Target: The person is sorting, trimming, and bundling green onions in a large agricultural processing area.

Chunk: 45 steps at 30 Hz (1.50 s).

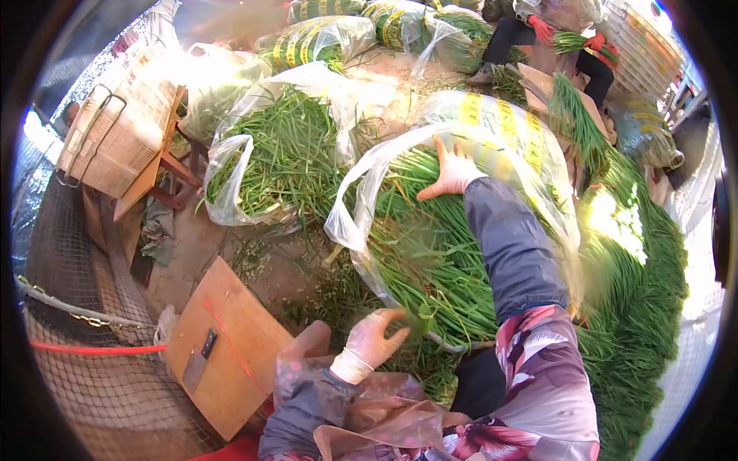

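Note:
My right hand (452,170), in a thin pale glove, reaches forward with its fingers spread. It rests at the top of long green chives (446,246) that lie inside a large clear plastic bag (357,192) with yellow printing. Nearer my body, my left hand (377,338) is also gloved, its thumb apart from its bent fingers and nothing visible in its grasp. It is beside the bag's near edge, close to the chive ends. A blurred patch by its fingertips hides some detail.
Another open bag of loose greens (288,146) stands ahead. At left are a wooden board (223,346) bearing a cleaver (201,357) and a plastic crate (115,142). Piled chives (630,330) line the right. A person in red gloves (542,29) holds a bunch behind.

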Available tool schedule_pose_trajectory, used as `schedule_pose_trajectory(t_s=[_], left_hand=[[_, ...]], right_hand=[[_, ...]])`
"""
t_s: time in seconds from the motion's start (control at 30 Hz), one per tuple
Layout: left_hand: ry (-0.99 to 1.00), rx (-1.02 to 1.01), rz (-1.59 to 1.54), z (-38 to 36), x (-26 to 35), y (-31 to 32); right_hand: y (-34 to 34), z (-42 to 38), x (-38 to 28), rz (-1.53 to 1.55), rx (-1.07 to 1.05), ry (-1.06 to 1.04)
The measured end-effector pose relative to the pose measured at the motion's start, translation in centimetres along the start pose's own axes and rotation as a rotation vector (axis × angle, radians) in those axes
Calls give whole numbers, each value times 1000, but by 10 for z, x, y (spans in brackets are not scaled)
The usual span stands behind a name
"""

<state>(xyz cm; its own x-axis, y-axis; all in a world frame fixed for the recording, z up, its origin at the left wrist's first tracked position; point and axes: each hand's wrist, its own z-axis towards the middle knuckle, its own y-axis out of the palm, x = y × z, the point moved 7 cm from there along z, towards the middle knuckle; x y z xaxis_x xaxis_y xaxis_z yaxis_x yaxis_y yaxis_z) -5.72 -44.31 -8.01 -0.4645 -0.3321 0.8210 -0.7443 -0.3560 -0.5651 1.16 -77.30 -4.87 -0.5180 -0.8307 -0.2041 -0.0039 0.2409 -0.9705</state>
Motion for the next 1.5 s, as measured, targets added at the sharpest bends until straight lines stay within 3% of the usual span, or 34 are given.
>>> schedule_pose_trajectory(t_s=[0.03, 0.07, 0.13, 0.2, 0.23, 0.3, 0.43, 0.5, 0.57, 0.63, 0.7, 0.73, 0.77, 0.83, 0.9, 0.97, 1.03, 1.17, 1.37, 1.43, 1.5], left_hand=[[-5, -2, -5, 1, -8, 1], [-42, 5, -28, 2, -20, 1], [-160, -19, -125, 6, -32, 1], [-119, 11, -155, 13, -33, 0], [-87, 47, -176, 15, -34, -1], [-55, 85, -203, 15, -36, -6], [-62, 58, -254, 11, -40, -7], [-68, 59, -297, 12, -42, -8], [-83, 53, -360, 11, -44, -4], [-84, 53, -361, 9, -40, -4], [-82, 53, -358, 11, -38, -4], [-90, 42, -363, 9, -39, -2], [-92, 35, -367, 10, -40, -2], [-93, 46, -362, 9, -36, -8], [-102, 48, -367, 9, -36, -8], [-83, 53, -389, 8, -38, -4], [-93, 34, -417, 6, -41, 1], [-114, 13, -457, 7, -49, -4], [-98, 64, -594, 13, -50, -13], [20, 123, -821, 17, -32, -22], [141, 190, -709, 25, -5, -36]], right_hand=[[9, 4, 0, 53, -86, 12], [7, -1, -5, -15, 37, -43], [10, -19, -17, -19, 41, -65], [4, -48, -47, -88, 185, -113], [16, -57, -59, -154, 135, -81], [29, -78, -80, -268, 353, -175], [12, -72, -73, -78, 226, -34], [4, -67, -79, -199, 313, -52], [6, -51, -82, -242, 51, 43], [4, -36, -91, -398, 299, -61], [17, -17, -96, -377, 182, 4], [25, -11, -98, -338, -34, 69], [23, -5, -99, -341, -34, 68], [41, 3, -101, -325, -261, 100], [52, -3, -107, -384, -248, 93], [48, -10, -116, -572, -15, 163], [52, 0, -114, -571, -17, 182], [39, 6, -100, -455, -122, 165], [-61, -99, -51, 167, 141, 19], [-86, -133, -30, 390, 382, -218], [-94, -160, -15, 397, 395, -217]])
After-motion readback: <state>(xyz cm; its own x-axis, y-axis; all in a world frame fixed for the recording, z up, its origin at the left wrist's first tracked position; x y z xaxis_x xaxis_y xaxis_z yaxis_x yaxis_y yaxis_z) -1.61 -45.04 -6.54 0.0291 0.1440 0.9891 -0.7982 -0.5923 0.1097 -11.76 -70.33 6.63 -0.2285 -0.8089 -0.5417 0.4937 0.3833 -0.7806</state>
